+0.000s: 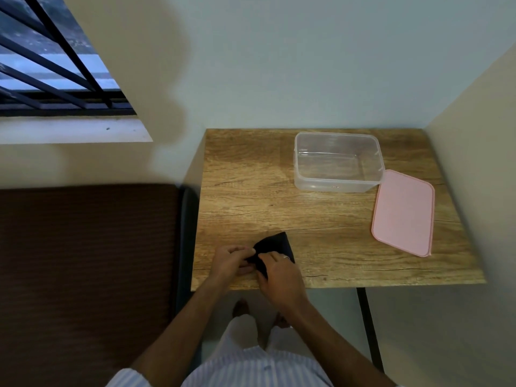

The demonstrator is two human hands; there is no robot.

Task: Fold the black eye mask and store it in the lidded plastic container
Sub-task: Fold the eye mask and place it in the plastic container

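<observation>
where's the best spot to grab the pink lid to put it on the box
Probably the near short edge of the pink lid, coming in from the right. The lid lies flat on the table, so fingers must hook under its rim. Its far corner sits against the clear container, leaving less room there.

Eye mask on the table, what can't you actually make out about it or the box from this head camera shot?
- Eye mask: near part hidden under the left hand and right hand; strap and fold count unreadable.
- Plastic container: small front label too tiny to read.
- Pink lid: underside faces the table; clips unseen.
</observation>
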